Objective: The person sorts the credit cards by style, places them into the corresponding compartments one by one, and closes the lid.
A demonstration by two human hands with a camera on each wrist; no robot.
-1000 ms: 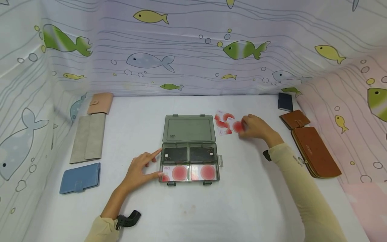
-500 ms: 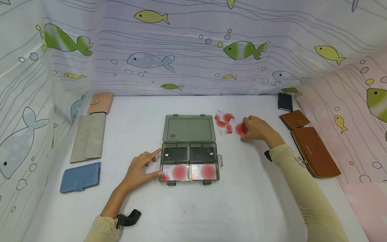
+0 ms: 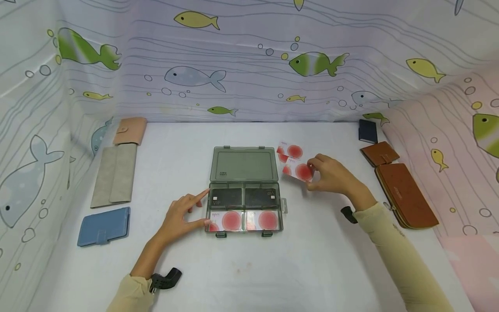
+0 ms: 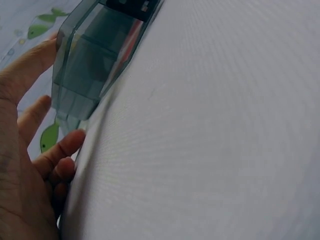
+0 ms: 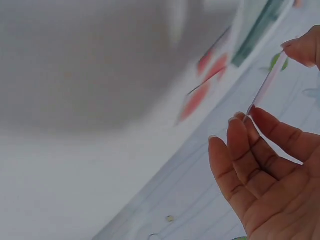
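A white card with red circles (image 3: 298, 169) is pinched by its right edge between the thumb and fingers of my right hand (image 3: 333, 174), tilted off the table. Seen edge-on in the right wrist view, the card (image 5: 267, 84) spans from thumb to fingertips. Beneath and behind it lie more such cards (image 3: 294, 150). My left hand (image 3: 180, 220) touches the left side of an open green see-through box (image 3: 245, 164) with extended index finger and thumb. Inside, two black VIP cards (image 3: 228, 198) fill the back compartments; red-and-white cards (image 3: 230, 221) fill the front ones.
On the left lie a tan wallet (image 3: 130, 131), a grey wallet (image 3: 114, 175) and a blue wallet (image 3: 103, 226). A small dark blue holder (image 3: 367, 131), a brown wallet (image 3: 380, 154) and a larger brown zip wallet (image 3: 407, 197) lie on the right. Fish-print cloth (image 3: 249, 65) encloses the table.
My right hand has lifted one card off the loose pile, drawing it slightly toward me with its near edge tilted up. My left hand has stayed at the box.
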